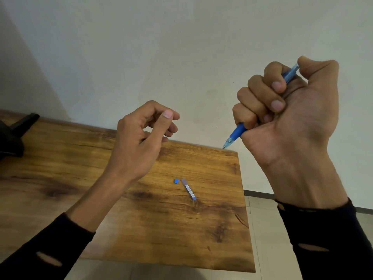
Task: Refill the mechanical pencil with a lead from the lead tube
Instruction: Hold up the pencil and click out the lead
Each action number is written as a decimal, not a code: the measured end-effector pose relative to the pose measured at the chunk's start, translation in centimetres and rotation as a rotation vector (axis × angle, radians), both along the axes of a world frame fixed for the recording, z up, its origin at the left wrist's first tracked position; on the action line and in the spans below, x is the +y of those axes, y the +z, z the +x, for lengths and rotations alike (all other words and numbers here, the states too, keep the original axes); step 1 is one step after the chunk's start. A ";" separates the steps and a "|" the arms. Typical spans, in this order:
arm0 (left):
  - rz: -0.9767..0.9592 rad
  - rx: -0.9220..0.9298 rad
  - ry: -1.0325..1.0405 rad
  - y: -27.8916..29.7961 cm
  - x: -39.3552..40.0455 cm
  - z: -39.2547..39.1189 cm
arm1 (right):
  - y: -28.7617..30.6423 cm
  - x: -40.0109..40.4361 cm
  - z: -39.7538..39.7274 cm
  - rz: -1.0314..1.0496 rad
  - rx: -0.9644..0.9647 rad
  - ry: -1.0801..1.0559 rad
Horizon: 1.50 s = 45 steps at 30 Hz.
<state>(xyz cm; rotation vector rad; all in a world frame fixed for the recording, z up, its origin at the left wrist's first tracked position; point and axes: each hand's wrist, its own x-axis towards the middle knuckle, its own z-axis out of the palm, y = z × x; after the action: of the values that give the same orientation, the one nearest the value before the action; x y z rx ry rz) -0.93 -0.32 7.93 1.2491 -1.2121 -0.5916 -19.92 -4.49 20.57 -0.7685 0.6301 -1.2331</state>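
My right hand (290, 118) is raised at the right and closed in a fist around a blue mechanical pencil (237, 133). The pencil's tip points down and left, and my thumb rests over its top end. My left hand (141, 142) hovers above the wooden table (80, 188) with its fingers loosely curled and its thumb near the index fingertip; whether a thin lead sits between them cannot be told. The lead tube (188, 189) lies flat on the table below and between my hands. Its small blue cap (176, 181) lies separate just left of the tube's upper end.
A black object (14, 136) sits at the table's far left edge. The table's right edge (245, 209) drops to a tiled floor. A pale wall stands behind the table.
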 end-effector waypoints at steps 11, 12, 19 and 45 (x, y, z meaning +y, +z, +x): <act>0.009 0.015 -0.014 0.1 0.0 -0.1 | -0.1 -0.1 0.2 0.005 0.026 -0.014; 0.010 0.014 -0.014 0.1 0.0 -0.1 | -0.1 -0.1 0.2 0.004 0.028 -0.015; 0.016 -0.003 -0.012 -0.1 -0.1 -0.2 | 0.0 -0.3 0.0 0.008 0.008 -0.037; 0.007 -0.019 -0.011 0.6 0.0 -0.6 | -1.6 -2.0 -0.3 0.123 -0.089 -0.114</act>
<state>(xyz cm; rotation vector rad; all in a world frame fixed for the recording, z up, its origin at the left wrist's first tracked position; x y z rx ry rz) -1.48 -0.27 8.56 1.2570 -1.2338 -0.5935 -20.21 -6.51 18.98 -0.5783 0.6770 -1.3122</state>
